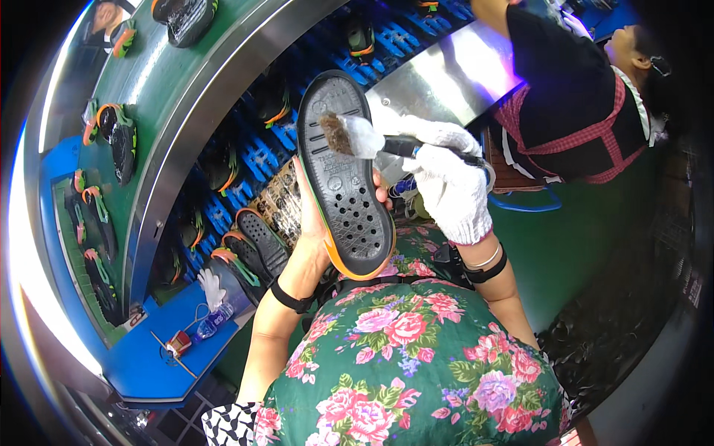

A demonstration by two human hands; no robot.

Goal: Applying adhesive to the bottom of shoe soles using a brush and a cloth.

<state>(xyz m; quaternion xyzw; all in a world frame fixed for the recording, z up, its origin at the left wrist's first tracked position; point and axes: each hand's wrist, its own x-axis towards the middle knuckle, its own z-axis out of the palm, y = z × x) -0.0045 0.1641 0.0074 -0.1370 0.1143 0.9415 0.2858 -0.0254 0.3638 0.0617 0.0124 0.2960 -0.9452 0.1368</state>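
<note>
Clear plastic bottle w/ a blue-purple label (216, 321) is seen lying on the blue tabletop (145, 368) at near left; its contents can't be told. Nr it are set a crumpled white glove (211, 288) and a small red item (178, 343), kind unclear. Beyond, blue plastic slatted rack (398, 37) is loaded w/ dark footwear, orange-green straps showing. More of the same is carried on the green conveyor belt (160, 82) at far left.

Belt is edged by a broad, curved silver metal rim (216, 59). A flat, shiny metal plate (454, 74) is placed far right, past the brush. Green floor (535, 245) is seen stretching off at right; a co-worker in black top and red checked apron (573, 111) is seated or stood far right, well apart from the gloved hand.

Black shoe sole w/ orange-green edging (338, 178) is held up mid-scene, in front of the floral-clad torso, holed end near. It's gripped by its edges in the bare L hand (312, 223), thumb at left, fingertips at right. Flat brush w/ brown bristles and black handle (361, 140) is pinched in a narrow grip by the white-gloved R hand (450, 186); bristles are positioned over the far half, exact contact can't be told.
</note>
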